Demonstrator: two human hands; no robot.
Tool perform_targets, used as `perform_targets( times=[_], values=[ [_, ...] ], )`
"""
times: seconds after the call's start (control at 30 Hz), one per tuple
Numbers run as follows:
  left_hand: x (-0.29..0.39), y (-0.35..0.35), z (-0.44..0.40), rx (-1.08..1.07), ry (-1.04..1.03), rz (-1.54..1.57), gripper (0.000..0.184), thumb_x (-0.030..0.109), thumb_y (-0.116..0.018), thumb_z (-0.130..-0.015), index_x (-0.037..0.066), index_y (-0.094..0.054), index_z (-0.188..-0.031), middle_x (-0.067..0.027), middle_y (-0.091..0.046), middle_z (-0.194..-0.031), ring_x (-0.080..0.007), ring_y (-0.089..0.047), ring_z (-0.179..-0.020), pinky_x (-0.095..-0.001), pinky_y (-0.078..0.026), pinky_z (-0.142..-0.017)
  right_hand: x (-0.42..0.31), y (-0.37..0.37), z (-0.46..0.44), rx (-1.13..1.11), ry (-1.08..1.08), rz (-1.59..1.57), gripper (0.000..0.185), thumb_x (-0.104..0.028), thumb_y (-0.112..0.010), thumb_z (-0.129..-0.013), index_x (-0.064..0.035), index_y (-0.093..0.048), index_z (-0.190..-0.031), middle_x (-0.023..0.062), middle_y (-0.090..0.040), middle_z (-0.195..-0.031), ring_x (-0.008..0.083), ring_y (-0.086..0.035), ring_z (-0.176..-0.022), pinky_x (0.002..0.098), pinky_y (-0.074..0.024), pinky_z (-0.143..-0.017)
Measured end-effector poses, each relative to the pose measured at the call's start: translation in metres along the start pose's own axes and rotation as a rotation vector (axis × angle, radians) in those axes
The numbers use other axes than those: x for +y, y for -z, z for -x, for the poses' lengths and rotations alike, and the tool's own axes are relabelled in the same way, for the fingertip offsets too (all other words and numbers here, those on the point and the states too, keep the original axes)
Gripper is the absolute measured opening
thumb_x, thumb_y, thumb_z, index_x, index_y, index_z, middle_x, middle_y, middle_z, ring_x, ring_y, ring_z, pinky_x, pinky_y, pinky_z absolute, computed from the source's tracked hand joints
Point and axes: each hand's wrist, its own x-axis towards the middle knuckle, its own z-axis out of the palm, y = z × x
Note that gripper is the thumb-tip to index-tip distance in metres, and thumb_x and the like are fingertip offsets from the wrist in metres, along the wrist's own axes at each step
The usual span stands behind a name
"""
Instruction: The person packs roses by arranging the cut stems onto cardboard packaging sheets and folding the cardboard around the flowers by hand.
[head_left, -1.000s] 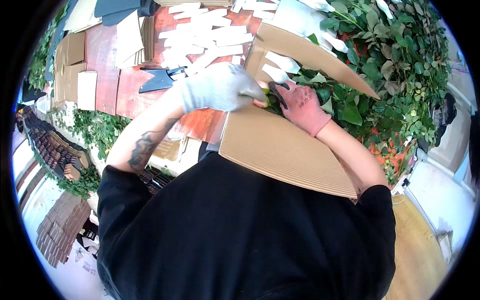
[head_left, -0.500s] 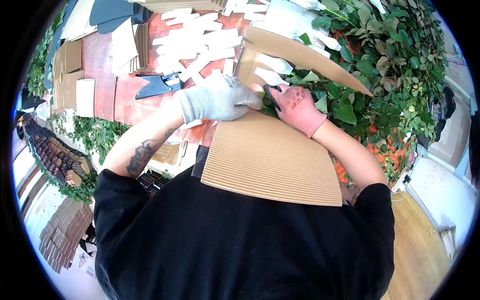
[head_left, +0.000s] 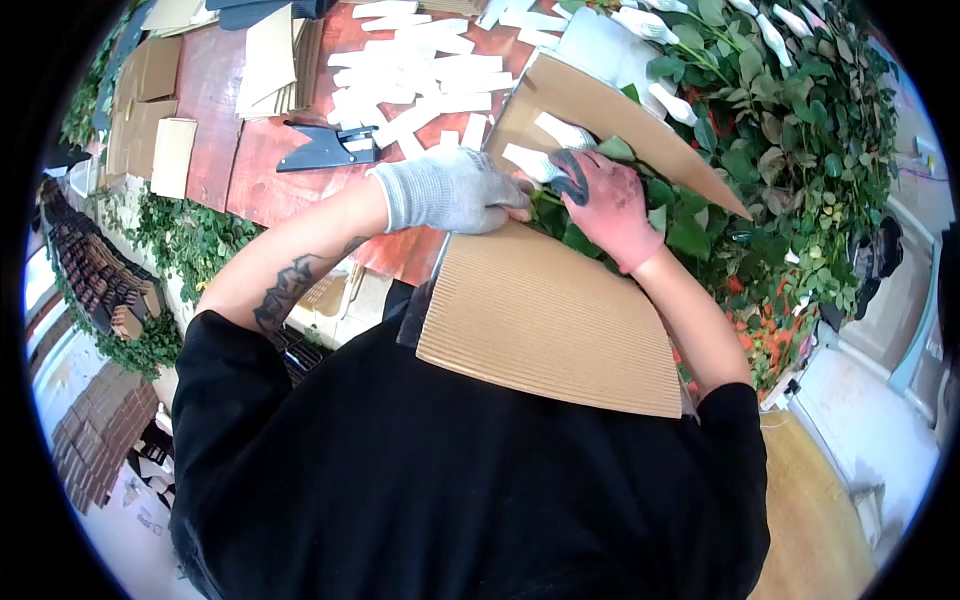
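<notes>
My left hand [head_left: 460,192], in a grey knitted glove, has its fingers pinched together at the left edge of a folded corrugated cardboard sheet [head_left: 550,310]. A green stem shows just beyond its fingertips; what lies inside the pinch is hidden. My right hand [head_left: 607,205], in a pink glove with dark fingertips, is closed around the base of a flower head in a white net sleeve [head_left: 530,162]. Another white-sleeved flower [head_left: 565,132] rests just behind it on the cardboard's raised far flap [head_left: 640,125]. Green leaves [head_left: 688,235] lie between the flaps, under and beside my right hand.
A black stapler [head_left: 325,147] lies on the red table [head_left: 290,205], near many scattered white strips [head_left: 430,75]. Cardboard pieces [head_left: 268,65] are stacked at the left. A large heap of leafy stems [head_left: 790,130] with white-sleeved heads fills the right side.
My right hand has shifted onto the nearer white-sleeved flower, which now sits slightly lower and further left of its neighbour. The left hand stays pinched at the cardboard's edge. The view has tilted a little.
</notes>
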Motion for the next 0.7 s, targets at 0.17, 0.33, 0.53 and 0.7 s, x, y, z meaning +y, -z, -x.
perform_targets(
  times=[0.17, 0.33, 0.53, 0.7],
  values=[
    [-0.005, -0.002, 0.002, 0.065, -0.051, 0.034, 0.033, 0.020, -0.052, -0.083, 0.012, -0.062, -0.114, -0.0115, -0.061, -0.116, -0.0305, -0.062, -0.095, -0.0375, -0.049, -0.084, -0.006, -0.002, 0.007, -0.008, 0.007, 0.249, 0.043, -0.019, -0.064, -0.074, -0.0125, -0.056, -0.115, 0.0101, -0.061, -0.102, 0.0260, -0.062, -0.086, 0.0400, -0.0508, -0.070],
    [-0.016, 0.008, -0.011, 0.480, -0.097, -0.137, 0.024, 0.030, -0.054, -0.087, 0.012, -0.064, -0.100, -0.0048, -0.062, -0.091, -0.0241, -0.062, -0.085, -0.0382, -0.050, -0.073, -0.005, -0.006, 0.008, -0.017, -0.024, 0.210, 0.035, -0.011, -0.059, -0.075, -0.0113, -0.060, -0.110, 0.0126, -0.060, -0.103, 0.0287, -0.062, -0.086, 0.0398, -0.0512, -0.071],
    [-0.026, -0.005, -0.029, 0.332, 0.135, -0.368, 0.021, 0.024, -0.054, -0.084, 0.012, -0.061, -0.100, -0.0080, -0.059, -0.092, -0.0270, -0.063, -0.084, -0.0419, -0.049, -0.072, 0.000, -0.012, 0.010, 0.086, 0.046, 0.169, 0.027, -0.005, -0.055, -0.075, -0.0055, -0.059, -0.102, 0.0176, -0.059, -0.101, 0.0324, -0.061, -0.083, 0.0418, -0.0507, -0.070],
    [-0.054, -0.007, -0.012, 0.534, 0.047, -0.372, 0.010, 0.011, -0.056, -0.080, 0.008, -0.058, -0.088, -0.0096, -0.059, -0.086, -0.0283, -0.062, -0.079, -0.0407, -0.049, -0.068, -0.001, -0.014, 0.012, 0.053, -0.022, 0.121, 0.030, -0.006, -0.054, -0.076, -0.0058, -0.059, -0.106, 0.0189, -0.058, -0.102, 0.0334, -0.062, -0.080, 0.0411, -0.0508, -0.068]
  ],
)
